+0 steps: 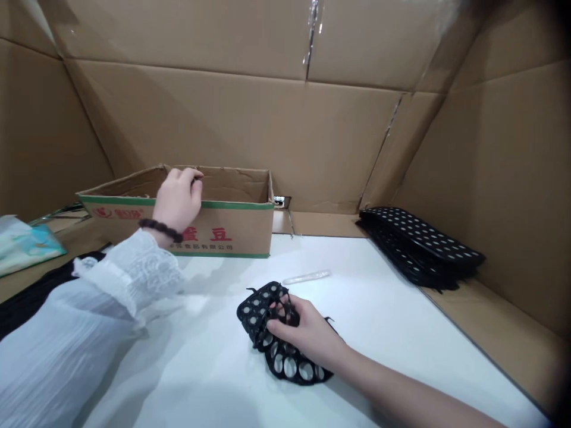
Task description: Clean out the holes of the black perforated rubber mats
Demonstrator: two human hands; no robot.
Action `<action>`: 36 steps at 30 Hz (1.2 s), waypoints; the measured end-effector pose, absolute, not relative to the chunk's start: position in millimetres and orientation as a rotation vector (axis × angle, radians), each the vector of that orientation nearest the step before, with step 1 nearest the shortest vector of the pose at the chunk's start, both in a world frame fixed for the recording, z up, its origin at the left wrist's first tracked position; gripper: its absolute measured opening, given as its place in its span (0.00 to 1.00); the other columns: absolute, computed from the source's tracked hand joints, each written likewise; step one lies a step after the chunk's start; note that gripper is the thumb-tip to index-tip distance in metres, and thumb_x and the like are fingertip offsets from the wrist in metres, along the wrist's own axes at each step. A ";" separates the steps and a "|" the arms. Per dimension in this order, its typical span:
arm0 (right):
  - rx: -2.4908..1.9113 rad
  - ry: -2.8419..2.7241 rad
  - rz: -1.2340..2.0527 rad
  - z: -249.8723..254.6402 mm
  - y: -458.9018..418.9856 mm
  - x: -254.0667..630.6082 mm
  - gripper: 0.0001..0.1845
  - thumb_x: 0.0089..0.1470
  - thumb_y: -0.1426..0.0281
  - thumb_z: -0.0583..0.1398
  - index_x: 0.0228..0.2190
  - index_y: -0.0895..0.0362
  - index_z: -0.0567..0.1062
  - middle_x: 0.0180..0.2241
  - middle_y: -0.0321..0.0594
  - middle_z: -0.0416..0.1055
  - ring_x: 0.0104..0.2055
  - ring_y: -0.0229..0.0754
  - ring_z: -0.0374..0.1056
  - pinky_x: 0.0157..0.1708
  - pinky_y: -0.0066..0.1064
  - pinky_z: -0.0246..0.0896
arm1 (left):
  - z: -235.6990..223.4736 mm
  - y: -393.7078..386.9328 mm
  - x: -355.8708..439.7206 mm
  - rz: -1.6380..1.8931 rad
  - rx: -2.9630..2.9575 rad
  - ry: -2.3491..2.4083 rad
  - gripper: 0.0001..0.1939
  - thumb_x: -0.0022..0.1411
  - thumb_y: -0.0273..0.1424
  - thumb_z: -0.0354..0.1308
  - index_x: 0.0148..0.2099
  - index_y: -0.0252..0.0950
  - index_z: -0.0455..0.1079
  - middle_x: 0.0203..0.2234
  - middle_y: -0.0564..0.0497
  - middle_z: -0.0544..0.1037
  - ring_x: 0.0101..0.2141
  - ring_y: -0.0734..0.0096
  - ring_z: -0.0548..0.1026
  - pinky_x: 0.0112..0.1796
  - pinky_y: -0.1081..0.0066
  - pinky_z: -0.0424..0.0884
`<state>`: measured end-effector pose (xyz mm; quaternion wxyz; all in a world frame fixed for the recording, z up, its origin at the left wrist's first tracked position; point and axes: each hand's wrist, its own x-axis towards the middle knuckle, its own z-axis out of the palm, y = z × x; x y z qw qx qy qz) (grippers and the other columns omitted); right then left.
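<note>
My right hand (303, 333) lies on the white table (383, 309) with its fingers curled into a small stack of black perforated plastic pieces (285, 356), gripping them near the front middle. My left hand (178, 199) is raised over the near wall of an open cardboard box (241, 229) with red lettering; its fingers are pinched together at the box rim, and what they hold, if anything, is too small to see. The left arm wears a white lace sleeve and a dark bead bracelet.
A pile of black perforated trays (419, 246) lies at the right against the cardboard wall. A small clear plastic strip (307, 276) rests on the table behind my right hand. A pale green packet (22, 244) sits at the far left. Cardboard walls enclose the work area.
</note>
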<state>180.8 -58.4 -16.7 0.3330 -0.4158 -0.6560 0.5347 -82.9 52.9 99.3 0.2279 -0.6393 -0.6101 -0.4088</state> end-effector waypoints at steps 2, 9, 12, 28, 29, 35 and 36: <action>-1.119 -1.787 1.363 -19.1 -57.2 184.3 0.09 0.45 0.66 0.57 0.26 0.59 0.66 0.25 0.34 0.64 0.27 0.35 0.59 0.27 0.26 0.54 | 100.4 68.8 -84.2 -0.930 -1.852 -1.829 0.14 0.58 0.35 0.43 0.39 0.34 0.67 0.41 0.42 0.68 0.46 0.53 0.62 0.43 0.56 0.58; -1.037 -1.670 1.469 -16.5 -58.8 183.4 0.11 0.49 0.64 0.53 0.27 0.60 0.68 0.28 0.38 0.67 0.31 0.37 0.62 0.32 0.28 0.57 | 61.4 -10.5 -20.7 -0.843 -2.299 -1.554 0.17 0.62 0.38 0.37 0.36 0.36 0.64 0.28 0.50 0.72 0.31 0.67 0.70 0.34 0.69 0.63; -0.985 -1.630 1.430 -13.9 -59.4 180.8 0.10 0.49 0.66 0.53 0.26 0.60 0.67 0.26 0.35 0.66 0.29 0.35 0.61 0.31 0.27 0.56 | 27.9 -56.9 9.7 -0.423 -2.815 -1.535 0.21 0.56 0.48 0.44 0.43 0.38 0.59 0.24 0.53 0.73 0.25 0.66 0.71 0.24 0.72 0.61; -1.044 -1.715 1.242 -6.3 -61.9 174.9 0.12 0.52 0.65 0.50 0.22 0.57 0.60 0.21 0.32 0.59 0.24 0.33 0.55 0.26 0.26 0.52 | 19.8 -51.4 14.4 -0.598 -2.660 -1.652 0.13 0.63 0.33 0.34 0.33 0.37 0.58 0.19 0.53 0.69 0.21 0.72 0.68 0.24 0.75 0.59; -1.048 -1.705 1.229 -7.0 -61.7 175.3 0.11 0.52 0.64 0.50 0.22 0.57 0.60 0.21 0.32 0.59 0.24 0.33 0.55 0.26 0.26 0.52 | 27.6 -45.5 10.6 -0.636 -2.611 -1.647 0.13 0.63 0.32 0.35 0.33 0.36 0.59 0.20 0.53 0.69 0.22 0.72 0.68 0.24 0.75 0.60; -1.047 -1.757 1.322 -11.6 -69.6 177.8 0.12 0.53 0.62 0.49 0.27 0.58 0.64 0.21 0.34 0.63 0.25 0.35 0.60 0.29 0.27 0.55 | 103.7 27.5 -56.2 -1.073 -1.649 -1.642 0.19 0.63 0.37 0.35 0.38 0.32 0.64 0.30 0.48 0.73 0.31 0.67 0.70 0.32 0.68 0.63; -1.013 -1.764 1.352 -11.1 -70.6 177.7 0.13 0.53 0.61 0.49 0.27 0.58 0.65 0.21 0.34 0.64 0.25 0.35 0.61 0.29 0.27 0.56 | 114.3 41.6 -68.6 -1.089 -1.555 -1.634 0.22 0.62 0.39 0.34 0.41 0.32 0.65 0.31 0.48 0.73 0.32 0.65 0.70 0.32 0.66 0.63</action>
